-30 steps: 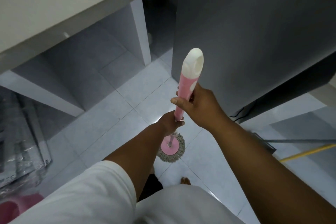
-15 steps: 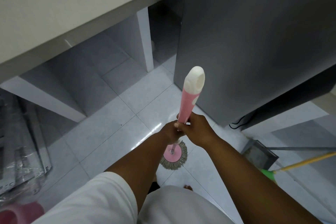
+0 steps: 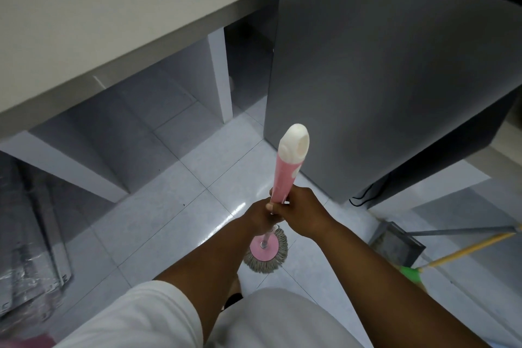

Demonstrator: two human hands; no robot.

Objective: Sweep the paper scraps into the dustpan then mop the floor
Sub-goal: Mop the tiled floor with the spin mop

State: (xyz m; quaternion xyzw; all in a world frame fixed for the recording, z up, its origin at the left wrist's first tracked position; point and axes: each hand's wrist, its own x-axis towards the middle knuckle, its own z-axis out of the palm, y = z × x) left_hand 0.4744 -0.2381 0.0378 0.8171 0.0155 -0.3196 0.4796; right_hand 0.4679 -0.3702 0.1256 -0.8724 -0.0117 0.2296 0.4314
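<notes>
A mop with a pink grip and white cap point(image 3: 288, 169) stands nearly upright in front of me. Its round head point(image 3: 267, 251), pink disc with grey fringe, rests on the white tiled floor point(image 3: 169, 206) close to my feet. My right hand point(image 3: 300, 213) grips the lower end of the pink grip. My left hand point(image 3: 258, 216) grips the thin metal shaft just below it, the two hands touching. A grey dustpan point(image 3: 397, 241) lies on the floor at the right, with a yellow-handled broom point(image 3: 466, 248) beside it. No paper scraps show.
A tall grey appliance point(image 3: 381, 79) stands at the right with a black cable point(image 3: 364, 195) at its base. A white counter point(image 3: 99, 8) on white supports point(image 3: 220, 79) runs along the left. Plastic-wrapped metal parts point(image 3: 31, 248) lie at the far left.
The mop handle's top has dropped lower in view and my right hand has slid down the pink grip to meet the left hand. The view has shifted, showing the dustpan and broom.
</notes>
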